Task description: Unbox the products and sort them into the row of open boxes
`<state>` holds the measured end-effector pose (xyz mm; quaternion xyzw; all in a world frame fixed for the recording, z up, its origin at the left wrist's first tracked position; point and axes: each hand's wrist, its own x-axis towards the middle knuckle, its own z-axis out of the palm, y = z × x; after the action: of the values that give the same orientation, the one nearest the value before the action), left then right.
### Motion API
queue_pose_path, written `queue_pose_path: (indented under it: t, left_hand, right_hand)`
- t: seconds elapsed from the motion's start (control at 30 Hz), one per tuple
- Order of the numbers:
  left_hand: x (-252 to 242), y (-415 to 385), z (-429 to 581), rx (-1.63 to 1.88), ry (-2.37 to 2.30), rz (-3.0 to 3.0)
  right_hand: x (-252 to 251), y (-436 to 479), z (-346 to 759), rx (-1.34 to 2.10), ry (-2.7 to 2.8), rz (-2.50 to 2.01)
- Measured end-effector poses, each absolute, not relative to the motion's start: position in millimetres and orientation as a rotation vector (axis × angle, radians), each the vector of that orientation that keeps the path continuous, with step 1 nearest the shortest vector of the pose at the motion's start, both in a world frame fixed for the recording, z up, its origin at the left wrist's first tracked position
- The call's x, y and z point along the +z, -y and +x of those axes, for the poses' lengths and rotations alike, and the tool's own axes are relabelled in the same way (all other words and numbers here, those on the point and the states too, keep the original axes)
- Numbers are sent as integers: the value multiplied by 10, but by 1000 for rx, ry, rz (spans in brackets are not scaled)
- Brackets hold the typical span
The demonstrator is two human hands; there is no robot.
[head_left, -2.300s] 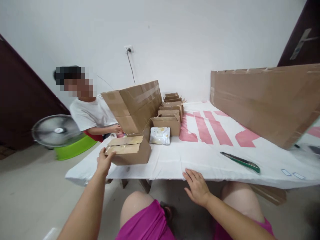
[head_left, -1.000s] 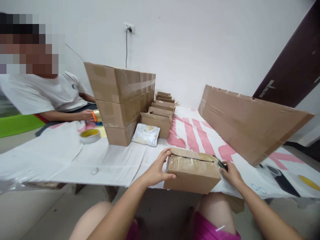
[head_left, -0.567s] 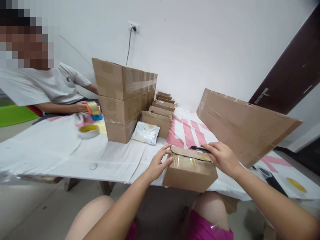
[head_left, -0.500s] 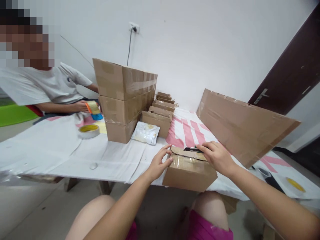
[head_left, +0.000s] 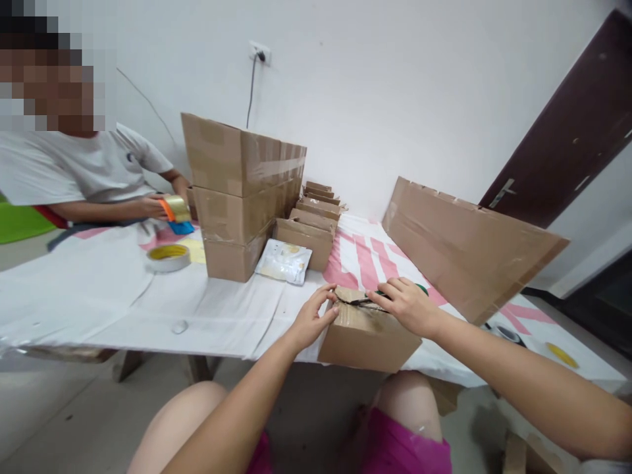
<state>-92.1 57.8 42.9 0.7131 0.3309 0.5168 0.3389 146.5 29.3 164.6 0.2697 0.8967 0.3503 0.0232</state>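
A small cardboard box (head_left: 370, 347) sits at the table's front edge, its taped top slit along the middle seam. My left hand (head_left: 313, 318) grips the box's left end, thumb and fingers closed about the top corner. My right hand (head_left: 405, 307) is closed around a box cutter (head_left: 363, 301) with a dark blade and a green handle end. The blade lies along the slit in the top, its tip toward my left hand. A white printed pouch (head_left: 284, 261) lies beyond my left hand, leaning by the boxes.
Stacked taped boxes (head_left: 224, 214) and a row of opened boxes (head_left: 309, 240) stand behind. A large cardboard sheet (head_left: 464, 247) stands at right. On the left, a person (head_left: 93, 164) holds a tape dispenser (head_left: 176, 212); a tape roll (head_left: 168, 258) lies nearby.
My right hand has moved the box cutter left and down, from above the top to the seam. My left hand stays on the box's end. The view has shifted slightly.
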Motion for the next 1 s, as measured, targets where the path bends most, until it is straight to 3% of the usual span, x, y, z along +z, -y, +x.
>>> queue_pose_path:
  t: [1.0]
  left_hand:
    - [411,-584,-930,1286,-887,1926]
  right_hand:
    - [1567,-272,1815,1149,-2824,749]
